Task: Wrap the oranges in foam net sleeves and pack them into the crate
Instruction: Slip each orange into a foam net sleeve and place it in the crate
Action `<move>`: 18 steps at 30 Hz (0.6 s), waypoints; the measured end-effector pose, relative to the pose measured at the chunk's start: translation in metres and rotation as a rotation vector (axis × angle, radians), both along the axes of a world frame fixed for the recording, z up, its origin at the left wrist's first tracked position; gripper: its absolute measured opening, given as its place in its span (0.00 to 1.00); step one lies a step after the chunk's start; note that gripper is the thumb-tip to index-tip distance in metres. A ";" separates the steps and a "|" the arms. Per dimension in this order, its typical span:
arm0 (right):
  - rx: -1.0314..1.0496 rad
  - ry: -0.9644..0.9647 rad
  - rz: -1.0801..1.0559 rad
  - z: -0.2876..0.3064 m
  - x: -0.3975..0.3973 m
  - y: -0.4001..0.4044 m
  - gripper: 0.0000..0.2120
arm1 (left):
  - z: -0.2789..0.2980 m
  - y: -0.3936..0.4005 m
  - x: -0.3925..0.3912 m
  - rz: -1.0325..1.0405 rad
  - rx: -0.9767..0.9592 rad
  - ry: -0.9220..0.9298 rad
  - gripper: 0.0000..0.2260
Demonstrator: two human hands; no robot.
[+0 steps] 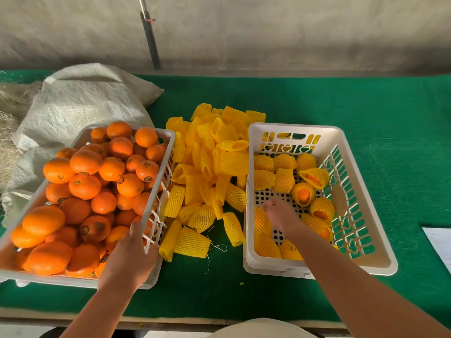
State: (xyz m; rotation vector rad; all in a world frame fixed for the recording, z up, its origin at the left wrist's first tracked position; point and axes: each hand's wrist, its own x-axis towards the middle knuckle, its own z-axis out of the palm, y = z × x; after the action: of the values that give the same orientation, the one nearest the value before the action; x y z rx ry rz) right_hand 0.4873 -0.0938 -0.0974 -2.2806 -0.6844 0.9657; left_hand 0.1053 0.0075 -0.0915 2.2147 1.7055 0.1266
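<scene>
A white crate (168, 167) on the left is heaped with bare oranges (85, 186). My left hand (129, 259) grips its near right rim, thumb hooked over the edge. A pile of yellow foam net sleeves (207, 167) lies between the crates. The white slotted crate (292, 126) on the right holds several sleeved oranges (283, 179) along its back, right and near sides. My right hand (280, 217) is inside this crate, blurred, low over the perforated floor and beside a sleeved orange (261, 220). I see nothing held in it.
Both crates stand on a green mat (366, 118). A pale woven sack (80, 101) lies behind the left crate, with loose netting (7, 132) at the far left. A white sheet (439, 245) lies at the right edge. A dark pole (151, 40) leans against the back wall.
</scene>
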 end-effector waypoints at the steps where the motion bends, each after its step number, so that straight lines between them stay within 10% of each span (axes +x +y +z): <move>1: 0.020 -0.026 0.023 0.007 -0.006 -0.002 0.12 | 0.000 0.000 0.000 0.001 0.002 0.000 0.23; 18: 0.174 -0.274 0.262 0.016 -0.097 -0.042 0.38 | 0.021 -0.003 -0.005 0.090 -0.168 -0.238 0.13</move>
State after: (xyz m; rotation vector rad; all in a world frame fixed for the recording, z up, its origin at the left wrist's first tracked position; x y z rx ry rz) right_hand 0.3901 -0.1358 -0.0810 -2.2243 -1.1607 0.6786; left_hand 0.1005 0.0049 -0.0707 1.9193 1.6215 0.2485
